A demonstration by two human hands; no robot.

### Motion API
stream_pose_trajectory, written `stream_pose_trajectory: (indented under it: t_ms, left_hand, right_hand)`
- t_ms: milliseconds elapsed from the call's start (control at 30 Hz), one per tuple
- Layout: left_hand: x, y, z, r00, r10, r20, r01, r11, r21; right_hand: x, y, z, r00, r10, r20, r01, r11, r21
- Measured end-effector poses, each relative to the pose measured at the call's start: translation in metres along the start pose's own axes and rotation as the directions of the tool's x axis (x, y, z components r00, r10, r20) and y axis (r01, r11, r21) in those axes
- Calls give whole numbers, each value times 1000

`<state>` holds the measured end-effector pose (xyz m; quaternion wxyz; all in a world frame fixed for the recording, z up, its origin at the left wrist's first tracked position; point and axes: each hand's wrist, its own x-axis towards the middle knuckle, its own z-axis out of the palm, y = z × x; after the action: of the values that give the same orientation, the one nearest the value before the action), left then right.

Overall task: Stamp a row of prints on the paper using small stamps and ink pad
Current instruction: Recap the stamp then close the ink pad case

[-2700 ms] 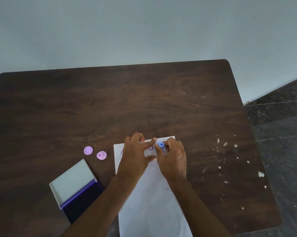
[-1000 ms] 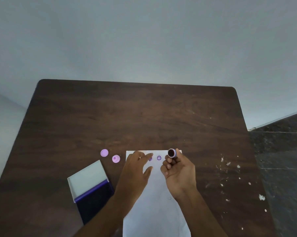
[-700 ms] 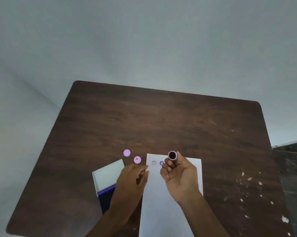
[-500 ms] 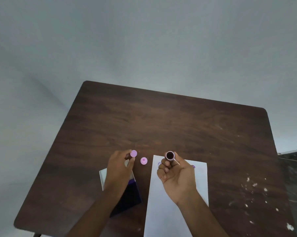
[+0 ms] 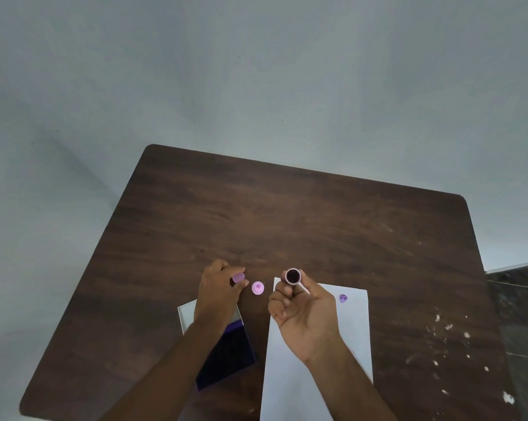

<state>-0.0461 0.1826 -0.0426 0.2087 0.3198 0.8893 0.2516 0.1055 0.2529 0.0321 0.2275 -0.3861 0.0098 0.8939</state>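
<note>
Dark wood worktop (image 5: pixel 287 214) fills the lower half of the head view, with a pale wall (image 5: pixel 256 71) behind its far edge. Nearest, along the near edge, a white sheet of paper (image 5: pixel 299 390) runs away from the viewer; left of it lies the ink pad (image 5: pixel 226 357), lid (image 5: pixel 185 314) swung open toward the far side, partly hidden under the left forearm. White flecks dot the worktop near its right edge. Above the paper's far left corner, the right hand (image 5: pixel 305 314) is raised palm up, its grip clamped on a small stamp (image 5: pixel 293 275) whose dark inked face points up at the camera. One purple print (image 5: pixel 343 298) shows on the paper near its far right corner. Beyond the ink pad, the left hand (image 5: pixel 218 291) has its grip pinched round a lilac stamp (image 5: pixel 238 278). Just right of it, a pink stamp (image 5: pixel 257 288) stands on the worktop between the two hands.
</note>
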Motion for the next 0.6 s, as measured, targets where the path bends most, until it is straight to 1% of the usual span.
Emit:
stream_pose_trajectory:
  t_ms: [67, 100, 167, 233, 267, 333, 367, 400, 433, 467, 533, 600]
  left_hand:
    - [-1, 4, -5, 1000, -6, -7, 6, 998, -63]
    - [-2, 8, -9, 999, -31, -16, 29, 992, -124]
    - [-6, 19, -19, 990, -138, -12, 127, 937, -324]
    - [-11, 32, -28, 969, -237, 70, 236, 801, -550]
    - [-12, 38, -32, 960, -250, 129, 272, 714, -645]
    - [-16, 49, -41, 938, -224, 263, 343, 515, -785]
    - [-18, 53, -45, 926, -203, 318, 376, 444, -813]
    - [-21, 56, -47, 916, -190, 352, 400, 415, -817]
    - [-23, 58, -49, 910, -190, 370, 416, 420, -807]
    - [-25, 59, -49, 908, -199, 368, 418, 446, -791]
    - [-29, 59, -48, 913, -221, 344, 409, 489, -770]
    - [-31, 57, -49, 905, -237, 352, 424, 470, -774]
  right_hand:
    - [0, 2, 0, 1000, 0, -4, 1, 1000, 2]
    - [0, 3, 0, 1000, -3, -6, 3, 1000, 3]
    - [0, 4, 1, 1000, -5, -8, 5, 1000, 7]
    - [0, 4, 4, 1000, -5, -19, 5, 1000, 11]
    - [1, 5, 5, 1000, -5, -29, 6, 1000, 11]
    - [1, 6, 8, 999, -17, -41, 17, 1000, 0]
    - [1, 7, 8, 999, -28, -44, 27, 1000, -14]
    - [0, 7, 9, 998, -41, -45, 39, 999, -30]
    - [0, 9, 10, 997, -57, -45, 55, 997, -49]
    - [-1, 10, 10, 996, -76, -48, 73, 995, -67]
    - [-3, 11, 9, 992, -106, -61, 100, 991, -94]
    - [-4, 13, 8, 991, -118, -62, 111, 988, -107]
